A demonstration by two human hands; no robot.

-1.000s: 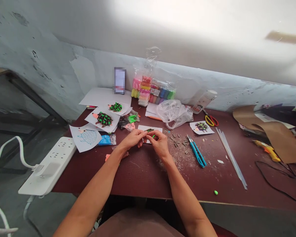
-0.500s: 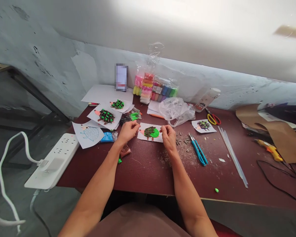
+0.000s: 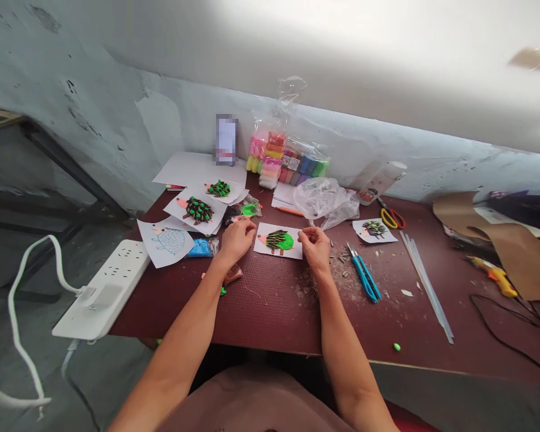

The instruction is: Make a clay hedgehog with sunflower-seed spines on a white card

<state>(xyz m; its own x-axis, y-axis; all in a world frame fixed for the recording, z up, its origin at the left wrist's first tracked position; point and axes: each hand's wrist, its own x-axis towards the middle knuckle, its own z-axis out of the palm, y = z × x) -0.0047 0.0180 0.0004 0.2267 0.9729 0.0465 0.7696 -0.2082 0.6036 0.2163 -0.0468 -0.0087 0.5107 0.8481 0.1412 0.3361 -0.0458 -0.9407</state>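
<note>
A white card [image 3: 263, 229] lies on the table between my hands, bearing a green clay hedgehog [image 3: 287, 242] with a pink face and dark spines over its front half. At the card's left edge is my left hand [image 3: 237, 240], its fingers pinched together; anything between them is too small to make out. My right hand [image 3: 315, 246] is at the right edge, thumb and fingertips together, and what they hold, if anything, is hidden. Dark seed-like bits [image 3: 343, 258] lie scattered right of that hand.
A blue cutter [image 3: 364, 277], scissors [image 3: 392, 218], glue sticks [image 3: 427, 285] and a yellow glue gun [image 3: 499, 279] lie to the right. At left are finished hedgehog cards [image 3: 180, 207] and a power strip [image 3: 103, 291]. Clay packs [image 3: 272, 159] stand behind.
The whole view has shifted slightly, moving the scene a little to the right. My right hand's fingers have turned slightly at the card's right edge; my left hand remains pinched at the left.
</note>
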